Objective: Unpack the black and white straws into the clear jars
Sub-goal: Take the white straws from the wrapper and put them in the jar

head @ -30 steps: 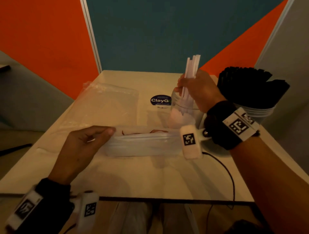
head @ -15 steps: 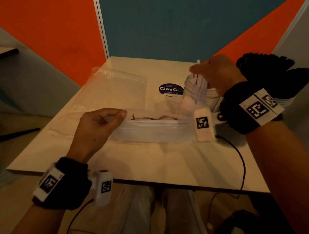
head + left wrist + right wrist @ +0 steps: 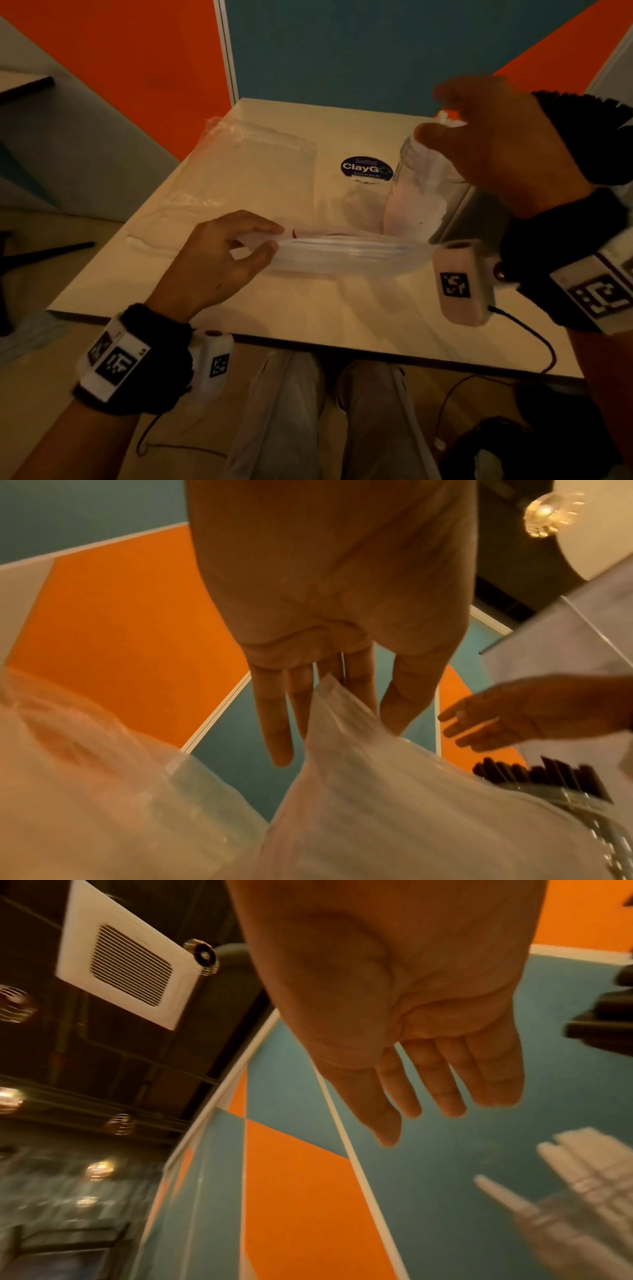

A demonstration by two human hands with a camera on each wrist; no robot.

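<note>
The left hand (image 3: 219,260) pinches the near-left end of the clear plastic zip bag (image 3: 346,255), thumb and forefinger nipping the top edge while the other fingers hang loose. The bag lies flat on the pale surface (image 3: 308,318), its long axis running left to right across the front of the person. Whether any white straws are left inside it is hard to say; the plastic looks milky and the light is dim.

Up on the right, the right hand (image 3: 496,144) hovers spread and empty above the clear glass jar (image 3: 416,195), fingers straight, nothing in its grip. White straw tips (image 3: 448,118) poke up from that jar just under the palm. Behind the wrist, a second jar bristles with black straws (image 3: 541,775), only partly seen in the head view.

Here is the relation that counts: the bag's free right end lies just in front of the white-straw jar, directly below and towards the person from the right hand. So the right hand is the nearer one to that end, and I reckon it has a short drop down and back to reach in, while the left steadies the far end. A second, empty clear bag (image 3: 253,161) lies further back on the left.
</note>
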